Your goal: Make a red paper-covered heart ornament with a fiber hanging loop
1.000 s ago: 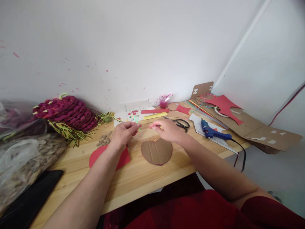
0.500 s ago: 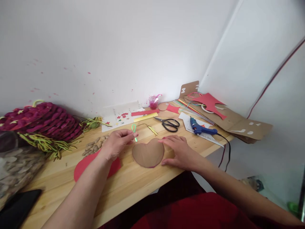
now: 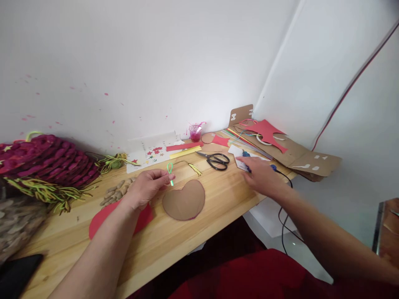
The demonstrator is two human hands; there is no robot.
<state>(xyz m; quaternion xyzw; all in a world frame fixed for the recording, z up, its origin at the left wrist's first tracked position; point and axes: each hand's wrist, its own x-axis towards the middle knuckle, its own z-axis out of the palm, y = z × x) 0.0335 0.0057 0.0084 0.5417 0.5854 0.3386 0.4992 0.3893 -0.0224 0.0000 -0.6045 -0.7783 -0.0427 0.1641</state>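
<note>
My left hand (image 3: 144,190) pinches a thin green paper loop (image 3: 170,170) just left of a brown cardboard heart (image 3: 184,200) lying on the wooden table (image 3: 174,241). Under my left wrist lies a red paper shape (image 3: 99,218). My right hand (image 3: 261,175) reaches to the right and lies over the blue glue gun (image 3: 246,154), most of which it hides; its fingers look stretched over the gun, and whether they grip it does not show. Black scissors (image 3: 216,160) lie between the heart and the glue gun.
A dark red woven piece with yellow-green fringe (image 3: 46,160) fills the left. Seeds (image 3: 116,192), a star sheet (image 3: 151,152), red and yellow strips (image 3: 183,149), a pink cup (image 3: 195,132) and cut cardboard with red paper (image 3: 280,145) lie along the back. The glue gun's cord (image 3: 282,224) hangs off the edge.
My right hand let go of the loop, rested briefly by the cardboard heart, then moved right onto the glue gun. The left hand kept the green loop. The view swung to the right.
</note>
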